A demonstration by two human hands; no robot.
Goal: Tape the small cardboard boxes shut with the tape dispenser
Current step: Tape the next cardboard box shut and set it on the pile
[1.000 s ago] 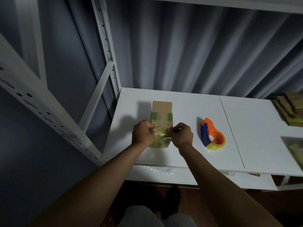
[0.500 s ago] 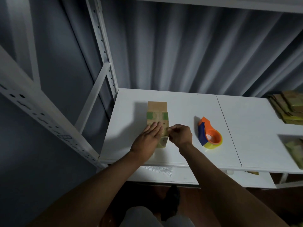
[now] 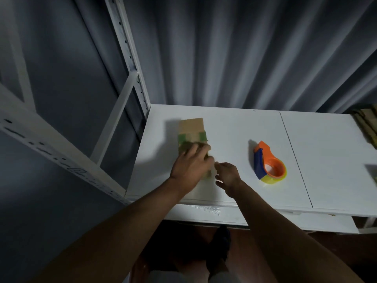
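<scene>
A small brown cardboard box (image 3: 191, 127) with green patches lies on the white shelf board (image 3: 234, 127). My left hand (image 3: 190, 167) lies flat on the box's near half, fingers stretched out and pressing down. My right hand (image 3: 227, 174) hovers just right of the box with loose fingers, holding nothing. The orange and blue tape dispenser (image 3: 268, 165) with a yellowish roll stands on the board, well right of my right hand.
White metal rack uprights (image 3: 130, 64) rise at the left. A grey curtain hangs behind the board. Flattened cardboard pieces (image 3: 367, 125) lie at the far right edge. A seam (image 3: 295, 158) splits the board into two panels.
My left hand went from gripping the box's near end to lying flat on top and sliding forward. My right hand let go of the box and drew slightly back.
</scene>
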